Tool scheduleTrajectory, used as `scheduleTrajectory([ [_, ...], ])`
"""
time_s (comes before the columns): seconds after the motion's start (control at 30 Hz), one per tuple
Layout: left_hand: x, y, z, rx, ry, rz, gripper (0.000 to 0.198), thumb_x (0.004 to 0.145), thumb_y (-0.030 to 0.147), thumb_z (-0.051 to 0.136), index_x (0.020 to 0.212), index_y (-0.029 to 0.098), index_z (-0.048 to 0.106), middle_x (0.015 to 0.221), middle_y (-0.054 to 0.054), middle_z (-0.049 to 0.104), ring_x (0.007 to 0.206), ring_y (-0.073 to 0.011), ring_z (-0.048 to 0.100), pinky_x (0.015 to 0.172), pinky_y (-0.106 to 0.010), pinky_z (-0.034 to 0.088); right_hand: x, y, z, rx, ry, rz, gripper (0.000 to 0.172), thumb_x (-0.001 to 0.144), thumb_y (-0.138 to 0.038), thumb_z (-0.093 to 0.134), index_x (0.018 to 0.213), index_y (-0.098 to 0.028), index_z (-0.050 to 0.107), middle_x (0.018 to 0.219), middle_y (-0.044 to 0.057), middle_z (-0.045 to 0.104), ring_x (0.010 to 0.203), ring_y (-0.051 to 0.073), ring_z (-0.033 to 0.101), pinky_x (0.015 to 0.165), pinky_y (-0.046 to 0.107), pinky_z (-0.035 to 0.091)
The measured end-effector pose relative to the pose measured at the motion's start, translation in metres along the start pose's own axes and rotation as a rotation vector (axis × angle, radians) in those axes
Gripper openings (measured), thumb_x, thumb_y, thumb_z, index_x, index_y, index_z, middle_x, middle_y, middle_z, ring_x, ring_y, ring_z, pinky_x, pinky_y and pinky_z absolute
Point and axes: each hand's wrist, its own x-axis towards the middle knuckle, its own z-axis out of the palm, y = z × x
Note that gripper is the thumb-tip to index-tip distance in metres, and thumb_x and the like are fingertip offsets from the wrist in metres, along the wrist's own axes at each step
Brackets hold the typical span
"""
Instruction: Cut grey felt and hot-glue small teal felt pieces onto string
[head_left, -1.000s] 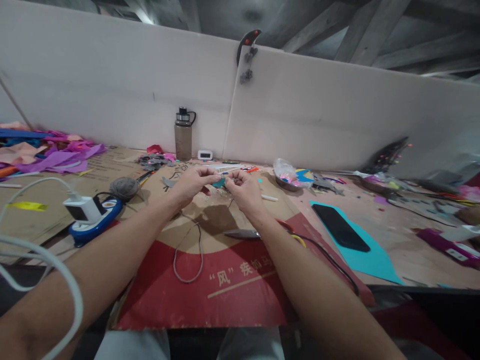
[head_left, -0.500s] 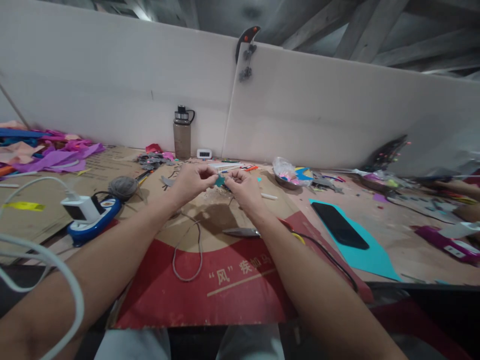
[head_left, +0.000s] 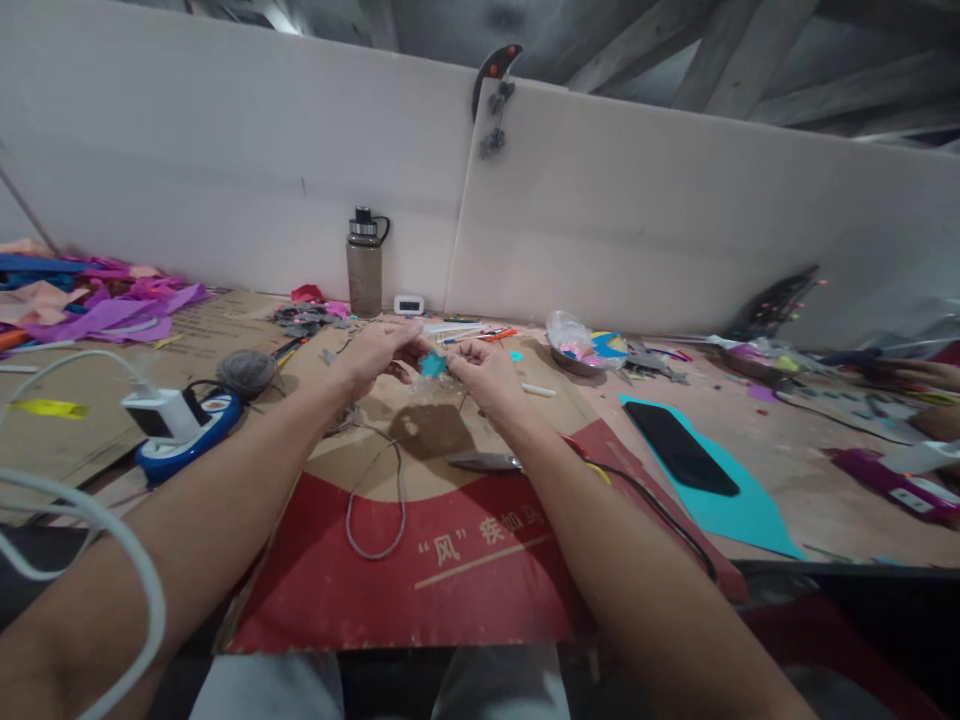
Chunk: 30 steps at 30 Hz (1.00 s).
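A small teal felt star-like piece [head_left: 433,365] is up above the cardboard, between my two hands. My right hand [head_left: 486,375] pinches its right edge between thumb and fingers. On the other side, my left hand [head_left: 380,357] has its fingers apart and curved around the left edge; whether a fingertip touches it is hard to see. Below, a loop of grey cord [head_left: 402,480] lies on the red and brown cardboard [head_left: 322,600]. Scissors [head_left: 487,461] rest near my right forearm, which covers part of them.
A bottle [head_left: 365,270] and small digital clock [head_left: 409,306] stand by the white partition. Grey yarn [head_left: 247,373] and a blue power strip [head_left: 187,440] with white cables are left. A phone [head_left: 679,447] lies on teal sheet, right. Another person's hand [head_left: 930,375] shows far right.
My left fingers have loosened and spread from their pinch on the teal piece. The piece has turned to show more of its face and shifted slightly left.
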Motion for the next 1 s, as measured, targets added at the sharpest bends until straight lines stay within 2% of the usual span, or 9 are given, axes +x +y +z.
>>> scheduleTrajectory([
  [0.1, -0.002, 0.002, 0.001, 0.104, -0.045, 0.046, 0.037, 0.073, 0.05, 0.064, 0.073, 0.013, 0.07, 0.072, -0.009, 0.067, 0.059, -0.0128, 0.059, 0.047, -0.02, 0.044, 0.0, -0.001, 0.0, -0.016, -0.015, 0.01, 0.012, 0.065, -0.03, 0.058, 0.067, -0.019, 0.055, 0.052, -0.006, 0.046, 0.046, 0.007, 0.036, 0.046, 0.021, 0.026],
  [0.23, -0.008, 0.007, 0.007, 0.284, -0.119, 0.132, 0.022, 0.07, 0.036, 0.069, 0.08, 0.017, 0.073, 0.072, -0.005, 0.067, 0.057, -0.0106, 0.056, 0.047, -0.019, 0.042, -0.002, -0.001, -0.001, -0.083, -0.022, -0.025, 0.013, 0.067, -0.031, 0.057, 0.066, -0.019, 0.054, 0.052, -0.006, 0.045, 0.046, 0.007, 0.035, 0.045, 0.021, 0.025],
  [0.4, -0.014, 0.012, 0.015, 0.444, -0.019, 0.168, 0.014, 0.07, 0.027, 0.065, 0.076, 0.017, 0.073, 0.061, -0.001, 0.062, 0.046, -0.0079, 0.049, 0.041, -0.018, 0.036, -0.004, 0.002, -0.002, -0.233, -0.019, -0.123, 0.014, 0.072, -0.032, 0.056, 0.072, -0.018, 0.057, 0.053, -0.006, 0.047, 0.046, 0.007, 0.037, 0.046, 0.021, 0.025],
  [0.63, -0.007, 0.003, 0.008, 0.407, 0.055, 0.183, 0.012, 0.07, 0.028, 0.064, 0.067, 0.016, 0.067, 0.059, 0.0, 0.059, 0.043, -0.0079, 0.049, 0.04, -0.02, 0.039, -0.001, 0.003, -0.002, -0.06, -0.075, -0.108, 0.021, 0.075, -0.037, 0.055, 0.077, -0.017, 0.061, 0.066, -0.002, 0.058, 0.057, 0.01, 0.048, 0.056, 0.023, 0.036],
  [0.8, -0.003, -0.001, 0.005, 0.406, 0.052, 0.19, 0.012, 0.069, 0.028, 0.063, 0.069, 0.016, 0.066, 0.061, 0.001, 0.059, 0.043, -0.0073, 0.048, 0.04, -0.02, 0.039, 0.0, 0.004, -0.001, -0.039, -0.038, -0.07, 0.02, 0.073, -0.036, 0.058, 0.078, -0.017, 0.06, 0.065, -0.002, 0.057, 0.056, 0.009, 0.048, 0.055, 0.022, 0.035],
  [1.0, -0.006, 0.004, 0.008, 0.462, 0.06, 0.185, 0.013, 0.07, 0.027, 0.062, 0.07, 0.016, 0.067, 0.055, 0.002, 0.054, 0.042, -0.0071, 0.045, 0.039, -0.019, 0.035, -0.003, 0.001, -0.001, -0.028, -0.04, -0.051, 0.019, 0.072, -0.036, 0.059, 0.077, -0.018, 0.06, 0.061, -0.004, 0.053, 0.053, 0.008, 0.044, 0.053, 0.021, 0.033],
])
